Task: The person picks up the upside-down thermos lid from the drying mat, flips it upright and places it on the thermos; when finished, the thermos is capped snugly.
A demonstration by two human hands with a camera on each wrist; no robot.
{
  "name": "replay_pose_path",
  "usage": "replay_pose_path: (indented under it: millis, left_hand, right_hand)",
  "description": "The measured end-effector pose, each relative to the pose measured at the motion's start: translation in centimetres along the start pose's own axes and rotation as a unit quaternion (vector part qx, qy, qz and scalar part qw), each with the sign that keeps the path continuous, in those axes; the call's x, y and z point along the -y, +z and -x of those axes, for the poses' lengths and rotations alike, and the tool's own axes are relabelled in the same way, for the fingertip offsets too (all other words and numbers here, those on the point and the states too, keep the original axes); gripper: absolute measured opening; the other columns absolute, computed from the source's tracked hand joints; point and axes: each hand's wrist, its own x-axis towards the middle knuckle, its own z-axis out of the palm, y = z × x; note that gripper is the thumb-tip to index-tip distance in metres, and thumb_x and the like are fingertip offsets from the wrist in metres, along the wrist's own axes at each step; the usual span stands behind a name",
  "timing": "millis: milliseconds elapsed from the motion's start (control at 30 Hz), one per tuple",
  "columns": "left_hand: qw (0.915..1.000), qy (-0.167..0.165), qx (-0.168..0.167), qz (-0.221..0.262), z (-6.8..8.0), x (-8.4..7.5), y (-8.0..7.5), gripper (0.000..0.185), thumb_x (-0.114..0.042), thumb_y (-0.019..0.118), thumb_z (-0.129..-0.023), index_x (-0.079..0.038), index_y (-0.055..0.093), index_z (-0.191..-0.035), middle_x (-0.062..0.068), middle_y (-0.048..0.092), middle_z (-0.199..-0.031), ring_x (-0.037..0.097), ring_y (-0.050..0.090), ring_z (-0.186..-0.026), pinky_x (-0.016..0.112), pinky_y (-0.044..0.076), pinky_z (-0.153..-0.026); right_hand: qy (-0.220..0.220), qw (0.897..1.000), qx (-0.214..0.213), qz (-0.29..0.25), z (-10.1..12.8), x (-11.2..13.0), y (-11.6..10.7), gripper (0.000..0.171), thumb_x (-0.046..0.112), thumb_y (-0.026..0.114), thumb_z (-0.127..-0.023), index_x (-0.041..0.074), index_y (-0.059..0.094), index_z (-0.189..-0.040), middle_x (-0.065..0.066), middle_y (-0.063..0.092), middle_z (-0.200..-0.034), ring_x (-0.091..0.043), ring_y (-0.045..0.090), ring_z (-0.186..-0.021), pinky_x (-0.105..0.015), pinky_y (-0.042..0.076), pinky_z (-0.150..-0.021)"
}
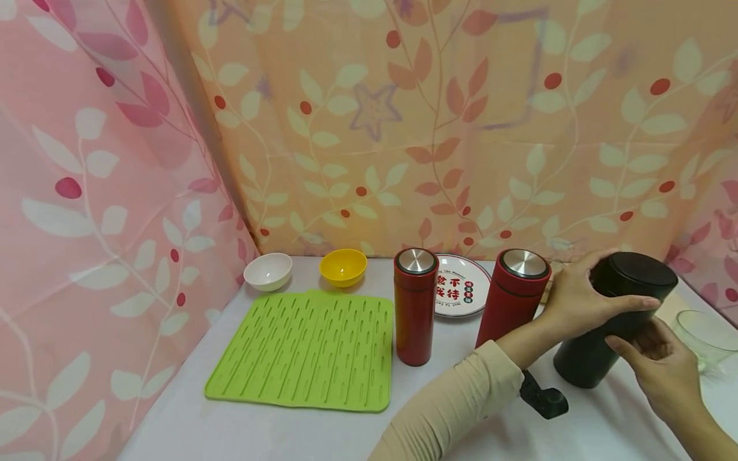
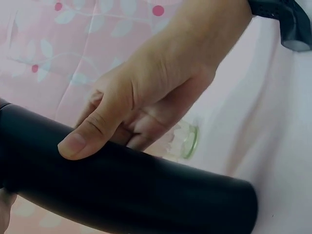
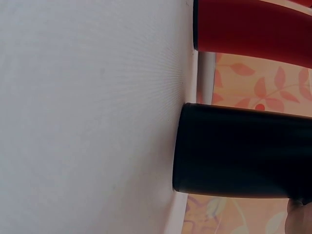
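Note:
A black thermos flask is between my two hands at the right side of the table. My left hand grips it near the lid, thumb across the near side, its other fingers mostly hidden behind. Lower down, my right hand holds the body from the right. In the left wrist view the right thumb lies along the dark flask. The right wrist view shows the flask's base at the white tabletop. Left of it stands a wide red flask, partly covered by my left forearm.
A slimmer red flask stands mid-table before a printed white plate. To the left lie a green ridged mat, a yellow bowl and a white bowl. A clear glass is at the far right. Patterned cloth surrounds the table.

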Motion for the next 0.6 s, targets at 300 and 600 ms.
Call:
replay_pose_path:
  millis: [300, 600]
  left_hand:
    - [0.9997, -0.011, 0.018, 0.015, 0.2, -0.1, -0.1, 0.066, -0.031, 0.081, -0.068, -0.037, 0.049, -0.125, -0.026, 0.058, -0.100, -0.017, 0.047, -0.089, 0.001, 0.037, -0.072]
    - [0.9996, 0.000, 0.028, -0.002, 0.6, -0.2, -0.9, 0.071, -0.033, 0.074, -0.076, -0.034, 0.039, -0.137, -0.023, 0.053, -0.123, -0.013, 0.045, -0.111, 0.002, 0.038, -0.082]
  right_hand:
    - [0.004, 1.000, 0.009, -0.022, 0.3, 0.6, 0.1, 0.065, -0.003, 0.064, -0.081, 0.018, 0.041, -0.138, 0.031, 0.051, -0.105, 0.019, 0.051, -0.092, 0.004, 0.040, -0.073]
    - [0.016, 0.998, 0.001, -0.055, 0.3, 1.5, 0.3, 0.066, -0.004, 0.064, -0.081, 0.017, 0.040, -0.139, 0.030, 0.052, -0.104, 0.019, 0.051, -0.091, 0.004, 0.040, -0.072]
